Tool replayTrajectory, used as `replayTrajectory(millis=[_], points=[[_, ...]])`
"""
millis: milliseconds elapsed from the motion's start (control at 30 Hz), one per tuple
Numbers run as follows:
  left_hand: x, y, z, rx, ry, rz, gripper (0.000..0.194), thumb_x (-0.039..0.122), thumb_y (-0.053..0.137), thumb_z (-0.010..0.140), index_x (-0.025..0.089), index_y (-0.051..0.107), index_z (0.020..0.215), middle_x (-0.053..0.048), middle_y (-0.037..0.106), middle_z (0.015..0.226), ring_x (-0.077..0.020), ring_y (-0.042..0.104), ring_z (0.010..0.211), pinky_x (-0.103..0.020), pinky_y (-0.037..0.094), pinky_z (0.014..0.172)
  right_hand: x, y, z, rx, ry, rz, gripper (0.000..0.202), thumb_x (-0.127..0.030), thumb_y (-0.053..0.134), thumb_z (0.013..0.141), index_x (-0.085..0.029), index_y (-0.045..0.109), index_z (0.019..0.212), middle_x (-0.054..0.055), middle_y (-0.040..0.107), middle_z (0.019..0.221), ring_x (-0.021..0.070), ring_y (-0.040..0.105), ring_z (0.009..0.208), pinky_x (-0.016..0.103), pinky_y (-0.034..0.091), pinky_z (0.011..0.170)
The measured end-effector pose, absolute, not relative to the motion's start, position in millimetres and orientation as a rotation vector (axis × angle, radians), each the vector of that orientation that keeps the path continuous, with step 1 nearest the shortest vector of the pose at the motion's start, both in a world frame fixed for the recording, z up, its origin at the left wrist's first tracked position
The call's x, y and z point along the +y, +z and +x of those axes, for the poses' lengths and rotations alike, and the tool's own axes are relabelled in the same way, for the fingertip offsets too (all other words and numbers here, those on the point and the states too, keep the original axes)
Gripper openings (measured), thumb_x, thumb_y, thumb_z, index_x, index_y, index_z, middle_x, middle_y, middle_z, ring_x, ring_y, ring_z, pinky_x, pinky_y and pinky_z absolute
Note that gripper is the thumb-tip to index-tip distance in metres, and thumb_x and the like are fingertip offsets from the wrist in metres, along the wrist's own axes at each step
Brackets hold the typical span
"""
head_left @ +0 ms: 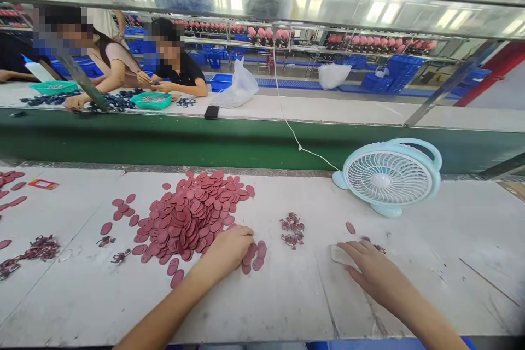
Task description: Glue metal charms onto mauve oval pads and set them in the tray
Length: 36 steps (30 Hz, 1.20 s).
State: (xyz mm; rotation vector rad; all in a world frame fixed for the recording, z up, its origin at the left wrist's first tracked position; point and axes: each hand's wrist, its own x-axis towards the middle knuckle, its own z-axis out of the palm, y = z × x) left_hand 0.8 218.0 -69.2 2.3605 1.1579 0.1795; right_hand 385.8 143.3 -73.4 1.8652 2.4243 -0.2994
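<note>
A large heap of dark red oval pieces (186, 219) lies on the white table, left of centre. My left hand (233, 246) is at the heap's lower right edge, over a few ovals (259, 256); its fingers are bent down and what they hold, if anything, is hidden. Farther right, my right hand (365, 262) has its fingers apart, its fingertips touching a small clear block (339, 254) on the table. Small dark red bits (292, 229) sit in a cluster between the hands. One single oval (350, 227) lies above my right hand.
A light blue fan (385, 180) stands at the back right, its white cord running upward. More bits (43, 249) and ovals are at the far left. Beyond the green belt (184, 142), people sit at another table with green trays (150, 100) and a plastic bag (238, 87).
</note>
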Motion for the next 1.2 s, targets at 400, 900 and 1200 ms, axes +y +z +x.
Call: replayTrajectory(millis=[400,900,1200], points=[[193,-50,-9,1.084,0.424,1.773,0.009,0.026,0.05,0.097,0.021,0.054,0.091,-0.001,0.065,0.081,-0.0152,0.067,0.071,-0.027,0.051,0.066,105,-48,355,2.148,-1.265,3.148,0.046,-0.051,0.074,0.082,-0.025,0.063,0.119,0.008,0.07,0.109,0.0252,0.064,0.092,0.037,0.053,0.079],[89,-105,60,0.912,0.765,0.355,0.027,0.033,0.09,0.068,0.017,0.072,0.079,0.004,0.062,0.064,-0.0051,0.045,0.045,-0.021,0.048,0.046,74,-71,197,0.533,-3.776,2.293,0.045,-0.068,0.065,0.082,-0.024,0.061,0.089,-0.01,0.039,0.05,0.0039,0.025,0.036,0.016,0.032,0.035],[85,-103,43,0.678,0.711,0.301,0.031,0.033,0.077,0.084,0.013,0.078,0.108,-0.008,0.074,0.07,-0.0133,0.065,0.062,-0.024,0.049,0.064,79,-62,174,0.558,-3.665,2.419,0.047,-0.067,0.075,0.076,-0.027,0.059,0.096,-0.005,0.059,0.068,0.0074,0.051,0.042,0.022,0.045,0.043]])
